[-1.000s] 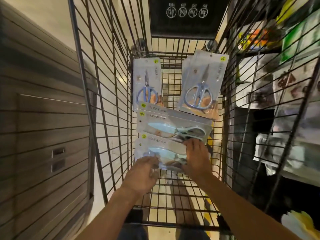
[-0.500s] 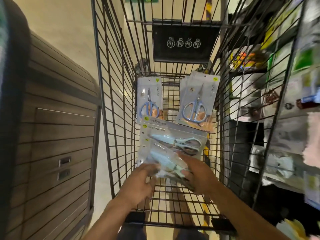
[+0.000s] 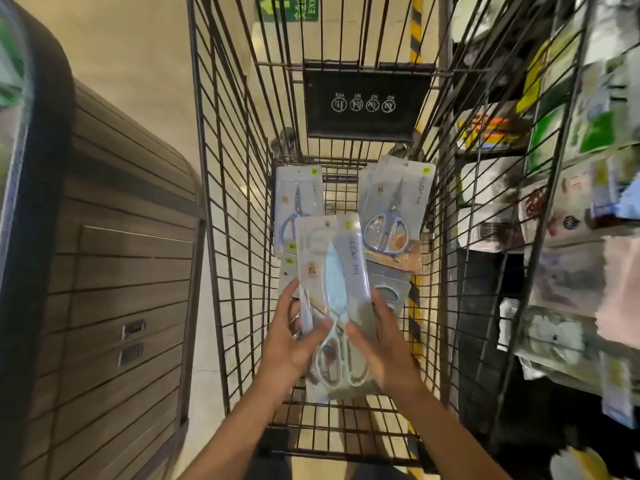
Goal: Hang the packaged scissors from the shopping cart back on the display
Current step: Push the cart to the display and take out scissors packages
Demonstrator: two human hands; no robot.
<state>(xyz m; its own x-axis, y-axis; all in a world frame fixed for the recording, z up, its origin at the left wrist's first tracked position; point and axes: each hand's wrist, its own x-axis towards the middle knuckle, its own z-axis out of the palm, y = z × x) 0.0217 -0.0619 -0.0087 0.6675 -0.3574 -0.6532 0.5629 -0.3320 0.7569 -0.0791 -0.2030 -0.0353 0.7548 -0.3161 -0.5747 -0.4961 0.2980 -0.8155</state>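
A clear pack of pale-blue scissors [image 3: 334, 271] is held upright above the floor of the black wire shopping cart [image 3: 239, 202]. My left hand [image 3: 294, 337] grips its left edge, thumb across the front. My right hand [image 3: 384, 348] holds the right edge the same way. Deeper in the cart lie more packs: one with blue-handled scissors [image 3: 298, 199] at the left, one with grey-handled scissors [image 3: 394, 206] at the right, and another pack [image 3: 391, 289] partly hidden under the held one.
Store shelving with mixed packaged goods [image 3: 568, 209] runs along the right of the cart. A dark wood-slat counter [image 3: 114, 306] stands on the left. A black sign plate [image 3: 367, 102] hangs on the cart's far end.
Both hands have lifted one pack off the cart floor and turned it from lying sideways to upright. The camera has tilted up, showing more of the cart's far end.
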